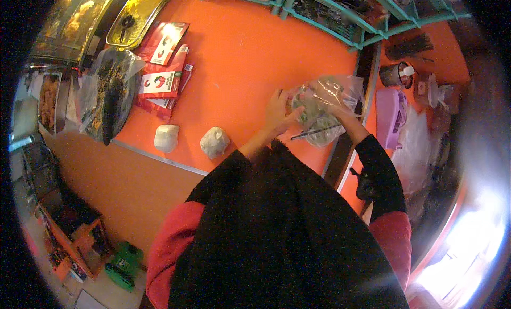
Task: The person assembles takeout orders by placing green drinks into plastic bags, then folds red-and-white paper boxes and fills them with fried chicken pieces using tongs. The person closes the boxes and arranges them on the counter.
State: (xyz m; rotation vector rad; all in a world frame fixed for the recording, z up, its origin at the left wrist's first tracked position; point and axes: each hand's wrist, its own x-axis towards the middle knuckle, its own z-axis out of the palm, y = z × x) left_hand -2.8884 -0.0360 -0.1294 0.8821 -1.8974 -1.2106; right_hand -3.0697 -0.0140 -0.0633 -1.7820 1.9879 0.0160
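Observation:
On the right part of the orange tabletop (239, 61) lies a clear plastic bag (319, 125) with green and reddish contents that I cannot make out. My right hand (331, 99) reaches into or behind the bag's upper part, its fingers partly hidden by shiny plastic. My left hand (281, 113) is at the bag's left side, thumb and fingers apart; whether it grips the plastic is unclear. A thin dark stick-like thing (315, 132) lies across the bag's lower part. To the left, two pale wrapped bundles (166, 138) (214, 142) sit apart near the table's front edge.
Red printed packets (161, 83) overlap at the left, beside a large plastic bag of dark brown food (109, 93). Behind them stands a metal tray of yellow food (137, 17). Teal racks (331, 15) line the back. A purple plastic object (388, 117) and a cup (395, 75) are at the right.

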